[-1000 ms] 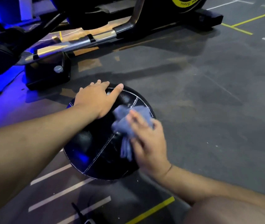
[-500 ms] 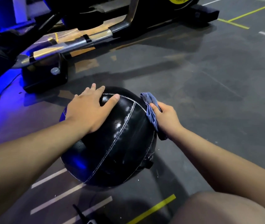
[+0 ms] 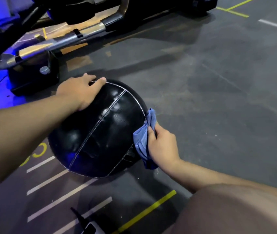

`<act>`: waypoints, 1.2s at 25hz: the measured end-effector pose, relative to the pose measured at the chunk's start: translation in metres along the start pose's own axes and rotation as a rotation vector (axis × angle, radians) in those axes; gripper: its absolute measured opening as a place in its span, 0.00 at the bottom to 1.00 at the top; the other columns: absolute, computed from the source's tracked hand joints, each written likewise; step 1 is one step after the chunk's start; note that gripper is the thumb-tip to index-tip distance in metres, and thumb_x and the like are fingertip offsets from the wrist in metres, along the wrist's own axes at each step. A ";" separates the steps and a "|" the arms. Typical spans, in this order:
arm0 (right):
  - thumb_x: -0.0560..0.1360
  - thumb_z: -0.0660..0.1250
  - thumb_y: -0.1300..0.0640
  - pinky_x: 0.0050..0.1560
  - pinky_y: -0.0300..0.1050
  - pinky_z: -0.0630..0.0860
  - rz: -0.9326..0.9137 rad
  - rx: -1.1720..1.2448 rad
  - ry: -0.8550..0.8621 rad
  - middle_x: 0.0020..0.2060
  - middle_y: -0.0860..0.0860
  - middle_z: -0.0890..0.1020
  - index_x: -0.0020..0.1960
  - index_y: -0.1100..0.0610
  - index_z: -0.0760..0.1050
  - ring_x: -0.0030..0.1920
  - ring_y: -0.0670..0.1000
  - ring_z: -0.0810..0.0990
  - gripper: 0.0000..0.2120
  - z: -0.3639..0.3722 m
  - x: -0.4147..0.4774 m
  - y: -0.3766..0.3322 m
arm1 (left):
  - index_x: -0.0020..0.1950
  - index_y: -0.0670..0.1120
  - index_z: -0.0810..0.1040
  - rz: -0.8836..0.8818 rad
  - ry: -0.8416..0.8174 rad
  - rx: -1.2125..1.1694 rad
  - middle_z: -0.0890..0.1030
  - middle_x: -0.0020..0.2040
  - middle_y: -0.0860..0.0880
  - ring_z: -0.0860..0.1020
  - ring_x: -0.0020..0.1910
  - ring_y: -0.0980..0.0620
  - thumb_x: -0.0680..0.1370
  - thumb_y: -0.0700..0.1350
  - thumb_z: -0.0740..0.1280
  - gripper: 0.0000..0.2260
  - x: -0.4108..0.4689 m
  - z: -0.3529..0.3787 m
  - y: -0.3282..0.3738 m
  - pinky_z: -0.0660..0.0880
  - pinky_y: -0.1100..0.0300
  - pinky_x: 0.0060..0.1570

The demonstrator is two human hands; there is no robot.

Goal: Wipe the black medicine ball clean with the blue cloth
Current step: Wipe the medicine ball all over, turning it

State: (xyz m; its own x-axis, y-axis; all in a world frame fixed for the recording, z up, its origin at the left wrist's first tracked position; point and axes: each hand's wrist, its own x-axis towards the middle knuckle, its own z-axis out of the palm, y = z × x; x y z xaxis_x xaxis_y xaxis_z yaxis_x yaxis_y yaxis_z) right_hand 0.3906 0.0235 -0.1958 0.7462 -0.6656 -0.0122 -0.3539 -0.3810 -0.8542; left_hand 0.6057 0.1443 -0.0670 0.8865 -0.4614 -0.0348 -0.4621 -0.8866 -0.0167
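The dark rubber floor [image 3: 218, 81] runs out bare beyond the right hand's hold. Well off from that hold, past the ball, an exercise machine [image 3: 83, 34] stands with a chrome rail and a black foot [image 3: 31, 76] planted near the ball's far side. The black medicine ball [image 3: 100, 129] sits on the floor hard against the grip, white-stitched seams facing up. A bare knee [image 3: 235, 208] bulks up behind the gripping wrist. The left hand [image 3: 78, 92] lies across the ball from the grip, palm down on the upper far curve, fingers draped loosely over the top and clutching nothing. The right hand [image 3: 163, 146] is clenched around the blue cloth [image 3: 142, 141], thumb pinning it to the ball's right flank; the cloth bunches above the thumb and trails below the wrist. Under the grip, toward the person, white stripes [image 3: 50, 179] and a yellow line [image 3: 148, 211] mark the floor. A small black-and-white object [image 3: 87, 225] pokes in at the near edge; I can't tell what it is.
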 end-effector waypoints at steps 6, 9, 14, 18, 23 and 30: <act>0.80 0.61 0.59 0.68 0.35 0.64 -0.285 0.190 0.101 0.69 0.42 0.73 0.71 0.53 0.71 0.66 0.42 0.72 0.20 0.009 0.017 -0.012 | 0.76 0.56 0.63 0.041 0.038 -0.102 0.61 0.78 0.50 0.65 0.74 0.45 0.72 0.73 0.43 0.38 -0.028 0.004 -0.004 0.62 0.49 0.69; 0.77 0.63 0.61 0.68 0.52 0.65 -0.796 -0.026 0.093 0.70 0.53 0.73 0.69 0.58 0.74 0.67 0.54 0.73 0.20 0.011 0.030 -0.046 | 0.77 0.53 0.62 0.051 0.036 -0.185 0.58 0.79 0.50 0.58 0.77 0.49 0.77 0.70 0.42 0.35 -0.040 0.005 -0.011 0.54 0.50 0.74; 0.77 0.61 0.55 0.69 0.61 0.64 -1.342 -0.317 -0.071 0.72 0.49 0.71 0.70 0.53 0.73 0.65 0.63 0.74 0.22 0.023 -0.006 -0.060 | 0.79 0.47 0.50 -0.001 0.009 -0.168 0.48 0.80 0.50 0.47 0.76 0.56 0.85 0.47 0.44 0.22 -0.072 0.001 -0.019 0.48 0.54 0.74; 0.78 0.59 0.53 0.64 0.58 0.70 -1.099 -0.218 -0.035 0.70 0.49 0.74 0.68 0.52 0.75 0.64 0.58 0.76 0.20 0.005 0.023 -0.065 | 0.79 0.48 0.49 0.059 0.026 -0.389 0.49 0.79 0.54 0.47 0.74 0.63 0.84 0.55 0.46 0.25 -0.086 0.002 -0.015 0.42 0.69 0.69; 0.79 0.63 0.53 0.64 0.46 0.73 -0.442 -0.004 -0.292 0.59 0.39 0.81 0.63 0.46 0.78 0.60 0.38 0.77 0.14 -0.034 0.064 -0.079 | 0.79 0.52 0.45 0.313 0.088 -0.531 0.42 0.78 0.62 0.36 0.71 0.73 0.70 0.76 0.35 0.43 -0.138 0.009 -0.018 0.35 0.71 0.71; 0.82 0.61 0.56 0.41 0.38 0.77 0.071 0.351 -0.410 0.42 0.51 0.86 0.53 0.59 0.81 0.38 0.45 0.82 0.11 -0.122 0.042 -0.117 | 0.66 0.55 0.75 0.375 0.009 -0.992 0.70 0.71 0.64 0.69 0.70 0.61 0.73 0.62 0.62 0.24 -0.165 -0.025 -0.021 0.65 0.56 0.72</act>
State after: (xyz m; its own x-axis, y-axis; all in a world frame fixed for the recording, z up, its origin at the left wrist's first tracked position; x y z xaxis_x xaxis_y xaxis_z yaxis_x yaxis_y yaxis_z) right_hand 0.3950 -0.0381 -0.0332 0.9107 -0.3508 -0.2181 -0.2544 -0.0603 -0.9652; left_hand 0.4702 0.2384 -0.0362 0.6930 -0.7075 0.1389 -0.4842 -0.3140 0.8166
